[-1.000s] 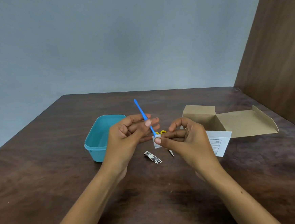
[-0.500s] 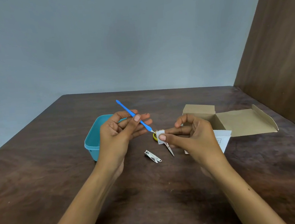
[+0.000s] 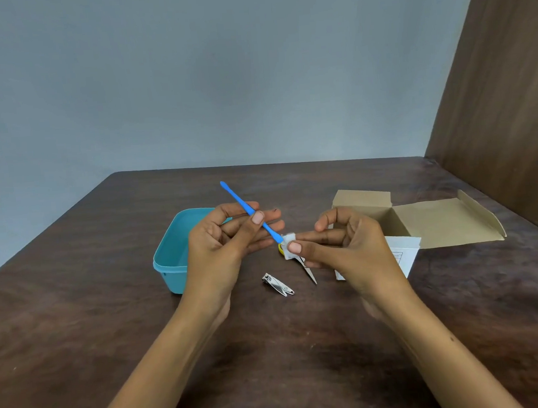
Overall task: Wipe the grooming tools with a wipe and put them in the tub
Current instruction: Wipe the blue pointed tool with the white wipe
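Teal tub open, left hand pinching blue tool, right hand pinching wipe

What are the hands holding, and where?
Left hand pinches the blue stick mid-shaft; right hand pinches the wipe around its lower tip.

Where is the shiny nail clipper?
The nail clipper lies on the brown table, between the two wrists, just right of the teal tub and left of the scissors.
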Tool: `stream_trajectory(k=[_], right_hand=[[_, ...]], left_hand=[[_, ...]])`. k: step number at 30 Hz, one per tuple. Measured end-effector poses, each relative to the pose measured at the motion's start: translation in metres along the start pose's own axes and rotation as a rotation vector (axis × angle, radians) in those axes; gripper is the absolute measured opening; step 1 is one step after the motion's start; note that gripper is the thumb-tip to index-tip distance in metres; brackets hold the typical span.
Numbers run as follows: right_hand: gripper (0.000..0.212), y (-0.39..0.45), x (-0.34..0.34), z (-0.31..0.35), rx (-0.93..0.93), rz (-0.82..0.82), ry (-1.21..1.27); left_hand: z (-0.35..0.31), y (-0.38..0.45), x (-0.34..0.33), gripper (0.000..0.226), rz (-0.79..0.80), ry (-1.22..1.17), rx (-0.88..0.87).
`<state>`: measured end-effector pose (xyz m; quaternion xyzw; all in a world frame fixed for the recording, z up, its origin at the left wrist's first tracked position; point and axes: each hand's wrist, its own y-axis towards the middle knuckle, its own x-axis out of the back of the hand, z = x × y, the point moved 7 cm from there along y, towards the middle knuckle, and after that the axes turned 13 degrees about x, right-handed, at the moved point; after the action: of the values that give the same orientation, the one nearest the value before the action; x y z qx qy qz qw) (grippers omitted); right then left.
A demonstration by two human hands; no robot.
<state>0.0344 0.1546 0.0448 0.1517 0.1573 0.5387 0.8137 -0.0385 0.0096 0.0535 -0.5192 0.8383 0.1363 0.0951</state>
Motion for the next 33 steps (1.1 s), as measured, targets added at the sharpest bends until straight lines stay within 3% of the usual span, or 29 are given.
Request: stream_trajectory(k=[19,26,33], right_hand=[[0.037,-0.0009,-0.0055,0.0025,0.048,0.016,-0.096],[0.039,-0.0010,-0.0057,0.0034,0.036,0.010,-0.075],[0.040,-0.0015,-0.0061,0.0036,0.024,0.022,-0.062]], left_hand=[[0.0075,0.0015,-0.0023,0.014,0.042,-0.011,0.071],[0.0037,0.0030,0.0010,0.023,0.026,-0.035,0.071],[0.0085,0.0024,-0.0022,0.014,0.045,-0.032,0.112]])
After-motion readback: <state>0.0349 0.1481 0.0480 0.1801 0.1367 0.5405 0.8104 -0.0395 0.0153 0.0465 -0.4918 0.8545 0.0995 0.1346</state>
